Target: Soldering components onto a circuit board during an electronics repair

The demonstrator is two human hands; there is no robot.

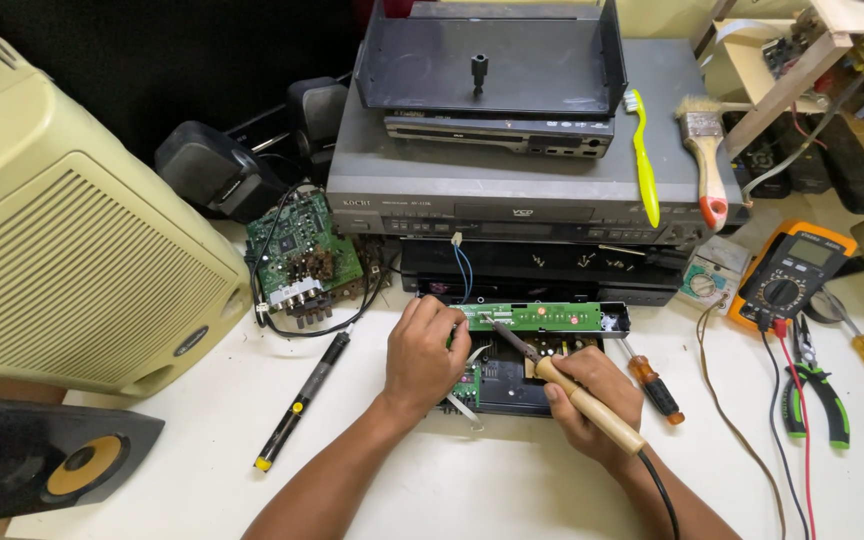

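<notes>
Head view: right hand point(592, 400) clenched round the wooden handle of a soldering iron point(562, 385), pencil-style, cord trailing back toward the wrist. Tip reaches up-left from the grip and lands on the long green circuit board point(542, 317), near its left end. Left hand point(424, 355) curled down over the board's left edge w/ fingers pressed on it and on the black chassis point(502, 385) below, so it's bracing, not pinching anything loose. Can't tell if a solder wire sits under those fingers.

Relative to the right grip: orange-handled screwdriver point(652, 385) just beside it on the outer side; multimeter point(787, 275) and green-grip pliers point(817, 395) well off to the right; black pen-shaped tool point(302, 400) beyond the left forearm; second green board point(302, 255) w/ connectors up-left; stacked disc players point(512, 190) straight ahead past the board.

Judgement, doing this well: keep the tip flat on pad + lead together, not just hovering at an angle. Left-hand pressure should stay steady so the board doesn't rock on the chassis. Blue wires point(462, 270) sit just ahead of the tip, so keep the hot shaft off their insulation. Left fingertips are v. near the tip; mind the heat.
</notes>
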